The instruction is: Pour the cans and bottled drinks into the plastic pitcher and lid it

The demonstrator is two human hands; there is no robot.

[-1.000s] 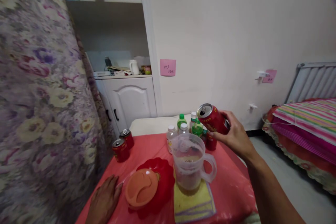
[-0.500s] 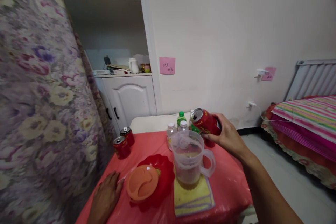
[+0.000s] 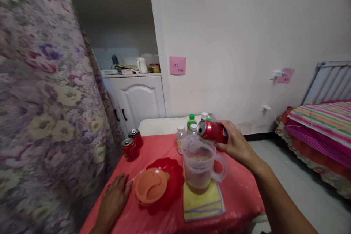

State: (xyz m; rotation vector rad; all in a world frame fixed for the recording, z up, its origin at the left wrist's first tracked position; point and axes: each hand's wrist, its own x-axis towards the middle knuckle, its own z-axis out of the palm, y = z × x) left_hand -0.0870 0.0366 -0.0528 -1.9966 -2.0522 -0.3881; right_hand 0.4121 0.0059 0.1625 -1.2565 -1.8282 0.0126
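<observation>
My right hand (image 3: 237, 142) is wrapped round a red drink can (image 3: 215, 132), tilted with its opened top toward the left. The can is over the rim of a clear plastic pitcher (image 3: 197, 170), which has some liquid low inside. Under the pitcher lies a folded yellow cloth (image 3: 204, 204). My left hand (image 3: 115, 193) rests flat on the red tablecloth (image 3: 159, 146), fingers stretched out, holding nothing. Beside it sits an orange divided bowl (image 3: 151, 185) on a red scalloped plate (image 3: 175, 186).
Two red cans (image 3: 130, 150) stand at the table's left edge. Several bottles (image 3: 181, 137) with white or green caps are behind the pitcher. A floral curtain (image 3: 49, 98) hangs at left, a white cabinet (image 3: 139, 98) behind it. A bed (image 3: 320, 128) is at right.
The can in my right hand has tipped further over, its top lower and closer to the pitcher's mouth. My left hand stays on the table. The view has shifted slightly.
</observation>
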